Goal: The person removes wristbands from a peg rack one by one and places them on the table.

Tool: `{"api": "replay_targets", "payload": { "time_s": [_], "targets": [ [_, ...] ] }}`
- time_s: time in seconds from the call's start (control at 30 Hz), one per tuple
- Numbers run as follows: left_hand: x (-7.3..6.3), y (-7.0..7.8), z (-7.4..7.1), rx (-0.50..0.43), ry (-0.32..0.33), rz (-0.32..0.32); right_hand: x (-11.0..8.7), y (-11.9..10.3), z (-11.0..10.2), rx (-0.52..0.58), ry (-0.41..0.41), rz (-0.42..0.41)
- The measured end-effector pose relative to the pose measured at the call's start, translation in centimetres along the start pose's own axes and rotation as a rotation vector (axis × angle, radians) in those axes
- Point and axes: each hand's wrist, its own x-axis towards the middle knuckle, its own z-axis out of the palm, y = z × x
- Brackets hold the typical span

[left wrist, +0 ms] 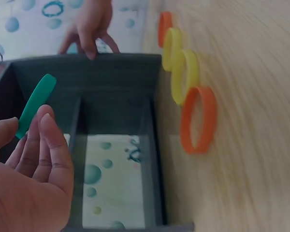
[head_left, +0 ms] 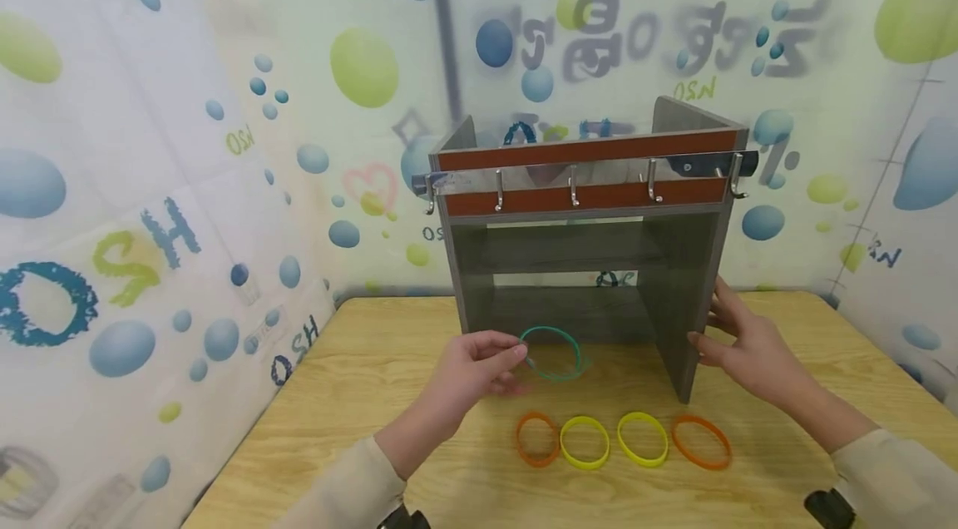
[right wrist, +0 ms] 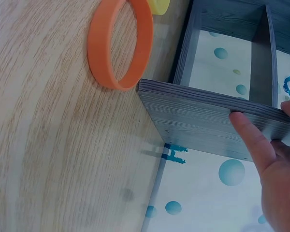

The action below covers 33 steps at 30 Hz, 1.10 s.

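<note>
My left hand [head_left: 475, 375] pinches a green silicone wristband [left wrist: 37, 100] between thumb and fingers, holding it up in front of the shelf's lower opening. The small grey wooden shelf [head_left: 679, 288] stands upright on the table, with a metal hook rail [head_left: 539, 177] across its red-brown top front. My right hand [head_left: 756, 354] touches the shelf's right side panel [right wrist: 203, 116], fingers extended against its outer face and one fingertip right at the front edge. All the hooks hang bare.
In a row before the shelf lie an orange wristband [head_left: 518, 447], two yellow wristbands [head_left: 565, 447] and another orange wristband [head_left: 726, 450]. The wooden table [head_left: 329, 429] meets a printed curtain [head_left: 299, 80] behind and at the sides.
</note>
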Motion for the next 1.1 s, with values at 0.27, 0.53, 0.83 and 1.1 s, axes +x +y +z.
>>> {"api": "replay_targets", "payload": {
  "time_s": [0.27, 0.53, 0.83, 1.1],
  "targets": [
    [-1.3, -2.3, -3.8, 0.155, -0.051, -0.071, 0.0, 0.0, -0.1, 0.012, -0.009, 0.015],
    [-1.5, -4.4, -6.5, 0.241, -0.065, -0.127, 0.0, 0.0, 0.0, 0.004, 0.008, -0.001],
    [-2.4, -5.8, -8.0, 0.288, -0.074, -0.192, 0.0, 0.0, 0.0, 0.003, -0.014, 0.039],
    [-2.7, -6.7, -8.4, 0.294, -0.096, -0.244, 0.0, -0.1, 0.0, -0.001, -0.016, 0.038]
  ]
}}
